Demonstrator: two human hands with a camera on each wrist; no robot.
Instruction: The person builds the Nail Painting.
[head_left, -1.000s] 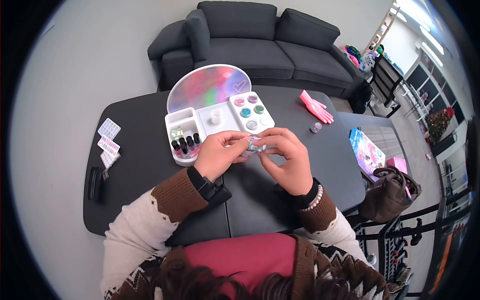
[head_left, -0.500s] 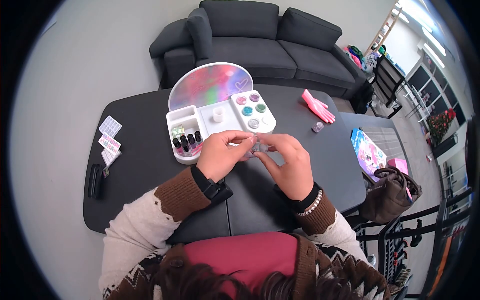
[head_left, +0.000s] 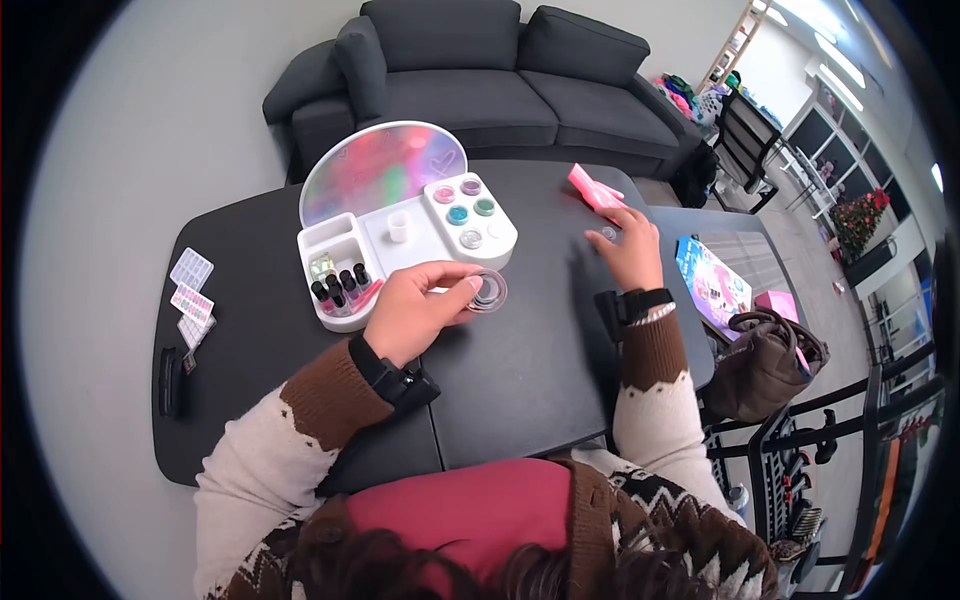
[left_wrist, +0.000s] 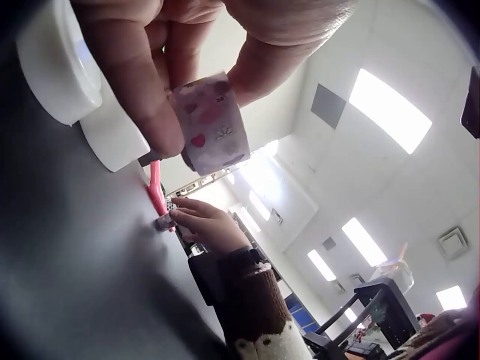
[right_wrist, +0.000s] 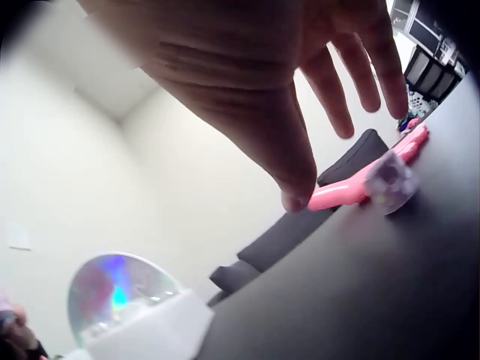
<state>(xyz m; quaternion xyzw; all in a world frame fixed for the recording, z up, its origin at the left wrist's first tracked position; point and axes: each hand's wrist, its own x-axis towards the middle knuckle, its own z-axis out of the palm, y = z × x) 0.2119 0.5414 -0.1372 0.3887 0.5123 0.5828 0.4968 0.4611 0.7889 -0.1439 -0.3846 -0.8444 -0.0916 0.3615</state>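
My left hand (head_left: 412, 312) pinches a small clear round piece with printed hearts (head_left: 488, 291) between thumb and fingers, held above the table in front of the white case (head_left: 375, 320). In the left wrist view the hearts (left_wrist: 199, 140) and little flowers show on its curved side. My right hand (head_left: 634, 252) reaches out to the right with thumb and fingers apart. Just beyond its fingertips stands a small clear speckled cylinder (right_wrist: 392, 184). Behind that lies a pink model hand (right_wrist: 341, 193), partly covered by my hand in the head view.
The case has a shiny upright back (head_left: 385, 165), several pots of colour (head_left: 458, 215), a white cup (head_left: 398, 227) and nail polish bottles (head_left: 335, 295). Sheets of nail tips (head_left: 192, 302) and a black pouch (head_left: 171, 382) lie at left. A colourful box (head_left: 715, 275) is at right.
My right hand has let go of the clear round piece and moved right to the small cylinder near the pink model hand. My left hand keeps hold of the piece. The head view has shifted right.
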